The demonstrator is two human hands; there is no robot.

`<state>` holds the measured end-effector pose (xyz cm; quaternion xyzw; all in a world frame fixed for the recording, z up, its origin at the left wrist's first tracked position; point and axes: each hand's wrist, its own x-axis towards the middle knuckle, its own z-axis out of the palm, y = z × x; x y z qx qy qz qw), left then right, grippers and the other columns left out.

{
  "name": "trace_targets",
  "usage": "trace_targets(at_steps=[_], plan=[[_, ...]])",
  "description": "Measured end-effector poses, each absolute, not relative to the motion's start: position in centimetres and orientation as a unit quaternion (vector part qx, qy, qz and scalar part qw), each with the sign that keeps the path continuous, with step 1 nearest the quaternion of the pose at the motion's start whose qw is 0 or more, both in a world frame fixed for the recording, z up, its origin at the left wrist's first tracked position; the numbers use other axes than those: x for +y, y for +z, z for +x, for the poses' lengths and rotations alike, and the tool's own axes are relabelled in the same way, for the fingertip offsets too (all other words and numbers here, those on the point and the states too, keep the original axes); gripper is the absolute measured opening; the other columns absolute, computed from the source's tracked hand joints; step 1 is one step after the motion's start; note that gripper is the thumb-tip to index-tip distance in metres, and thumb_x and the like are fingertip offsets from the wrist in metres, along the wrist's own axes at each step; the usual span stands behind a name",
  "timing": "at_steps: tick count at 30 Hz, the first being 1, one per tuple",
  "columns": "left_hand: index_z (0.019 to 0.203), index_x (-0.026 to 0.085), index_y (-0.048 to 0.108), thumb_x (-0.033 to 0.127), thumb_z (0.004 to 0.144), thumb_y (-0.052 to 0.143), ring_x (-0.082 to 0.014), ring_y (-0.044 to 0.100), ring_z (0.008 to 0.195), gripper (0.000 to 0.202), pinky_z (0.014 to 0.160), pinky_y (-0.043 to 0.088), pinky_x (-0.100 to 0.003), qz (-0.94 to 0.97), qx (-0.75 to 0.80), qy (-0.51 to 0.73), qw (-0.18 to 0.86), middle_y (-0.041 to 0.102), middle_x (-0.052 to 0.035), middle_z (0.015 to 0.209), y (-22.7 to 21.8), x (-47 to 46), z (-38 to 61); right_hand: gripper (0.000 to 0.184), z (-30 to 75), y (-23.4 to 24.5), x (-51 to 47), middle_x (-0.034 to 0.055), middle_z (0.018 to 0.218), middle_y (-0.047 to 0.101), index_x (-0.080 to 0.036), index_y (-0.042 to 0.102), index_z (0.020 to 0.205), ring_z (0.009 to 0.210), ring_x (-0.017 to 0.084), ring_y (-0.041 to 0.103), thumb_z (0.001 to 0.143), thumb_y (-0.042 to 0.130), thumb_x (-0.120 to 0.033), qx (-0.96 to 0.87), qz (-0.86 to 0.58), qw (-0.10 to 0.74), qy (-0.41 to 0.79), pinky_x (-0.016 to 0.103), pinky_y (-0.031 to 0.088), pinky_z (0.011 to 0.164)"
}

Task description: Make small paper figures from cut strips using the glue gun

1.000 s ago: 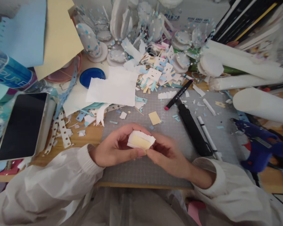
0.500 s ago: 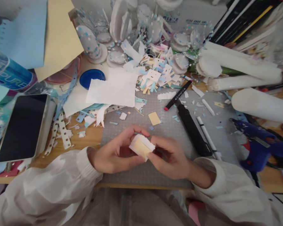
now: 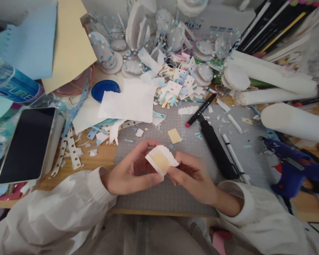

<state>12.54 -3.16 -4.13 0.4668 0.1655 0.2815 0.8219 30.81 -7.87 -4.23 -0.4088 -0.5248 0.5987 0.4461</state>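
Between both hands, above the grey cutting mat [image 3: 149, 202], is a small piece of white paper [image 3: 168, 153] with a pale yellow rectangle [image 3: 160, 160] on its face. My left hand [image 3: 134, 173] grips its left side, thumb along the lower edge and fingers curled behind. At the right edge, my right hand [image 3: 192, 177] pinches it between thumb and fingers; some fingertips are hidden behind the paper. On the mat just beyond lies a yellow paper rectangle [image 3: 174, 135], near small white and blue scraps.
A black cutter [image 3: 219, 150], a black marker [image 3: 201, 110] and a white pen [image 3: 234, 154] lie right of the hands. Farther right is a blue glue gun [image 3: 289, 166]. A phone [image 3: 28, 143] rests at left. Paper cut-outs with drawn faces [image 3: 174, 86] are heaped behind.
The white paper has opened out flatter and tilted, showing more of its face. My right hand's fingers have shifted along its right edge. The left hand has barely moved.
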Motion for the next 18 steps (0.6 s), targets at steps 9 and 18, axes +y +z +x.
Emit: trace_targets(at_steps=[9, 18], plan=[[0.113, 0.017, 0.056, 0.043, 0.084, 0.066, -0.0145, 0.055, 0.075, 0.040, 0.062, 0.044, -0.024, 0.476, 0.154, 0.277, 0.820, 0.060, -0.0063, 0.087, -3.9, -2.3, 12.4, 0.021, 30.6, -4.4, -7.8, -0.0052, 0.062, 0.048, -0.020, 0.050, 0.074, 0.052, 0.006, 0.040, 0.093, 0.054, -0.026, -0.469, -0.379, 0.517, 0.608, 0.019, 0.033, 0.047], [0.096, 0.017, 0.069, 0.030, 0.086, 0.066, -0.0088, 0.057, 0.070, 0.017, 0.064, 0.046, -0.017, 0.488, 0.245, 0.299, 0.782, 0.064, -0.0022, 0.078, -4.0, -2.4, 11.6, 0.014, 30.9, -5.6, -7.8, -0.0076, 0.059, 0.046, -0.023, 0.054, 0.084, 0.049, 0.005, 0.037, 0.095, 0.053, -0.030, -0.380, -0.368, 0.553, 0.643, 0.019, 0.031, 0.048]])
